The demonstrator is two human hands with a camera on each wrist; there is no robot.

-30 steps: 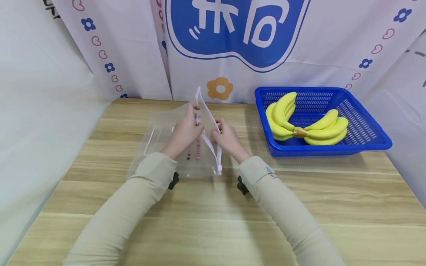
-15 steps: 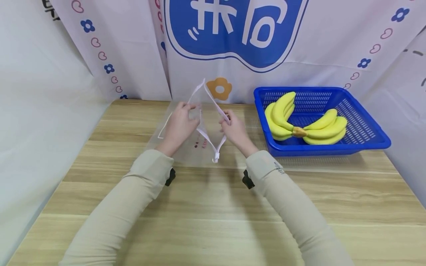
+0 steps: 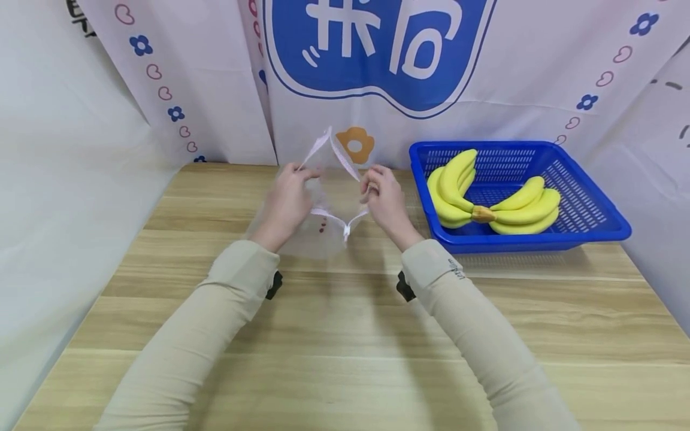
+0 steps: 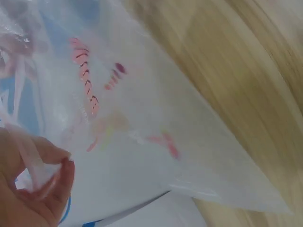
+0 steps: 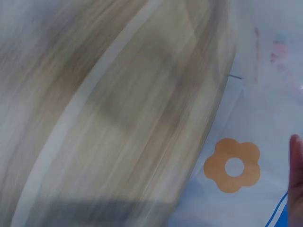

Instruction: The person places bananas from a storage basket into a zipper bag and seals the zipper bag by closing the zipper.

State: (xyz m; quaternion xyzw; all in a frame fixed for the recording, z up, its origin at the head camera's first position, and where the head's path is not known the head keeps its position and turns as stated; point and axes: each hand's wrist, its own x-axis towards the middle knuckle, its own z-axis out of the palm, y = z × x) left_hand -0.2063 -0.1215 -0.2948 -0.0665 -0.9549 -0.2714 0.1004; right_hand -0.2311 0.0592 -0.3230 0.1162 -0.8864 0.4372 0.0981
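Left grip [image 3: 287, 201] on bag [image 4: 137, 109], bananas [image 3: 483, 214] head view only.

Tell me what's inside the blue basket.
The blue basket holds yellow bananas in two clusters that meet at a brown stem. Part of its slotted floor shows between them; whatever lies under the bananas is covered.
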